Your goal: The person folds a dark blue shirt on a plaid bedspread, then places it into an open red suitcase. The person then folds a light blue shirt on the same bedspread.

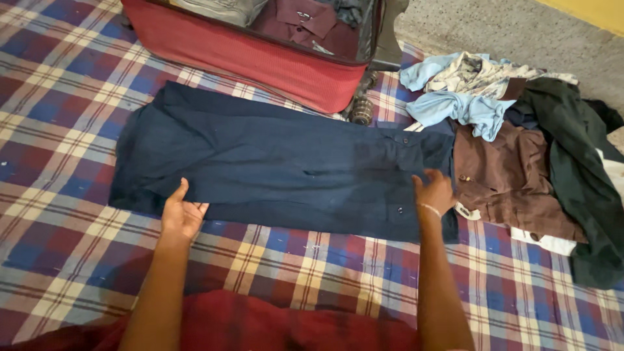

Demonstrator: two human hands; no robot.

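Observation:
A pair of dark navy trousers (273,162) lies flat and folded lengthwise across a plaid bedsheet (65,97). My left hand (181,213) rests palm up at the near edge of the legs, fingers slipped under the cloth's edge. At the waistband end, near a button, my right hand (434,192) presses on the fabric with fingers curled. A thin band circles that wrist. Neither hand lifts the trousers off the sheet.
An open red suitcase (260,58) with folded clothes, a maroon shirt (305,19) among them, stands at the far edge. A heap of garments lies at the right: a brown shirt (513,182), light blue cloth (461,107) and a dark green piece (578,169). Grey floor lies beyond.

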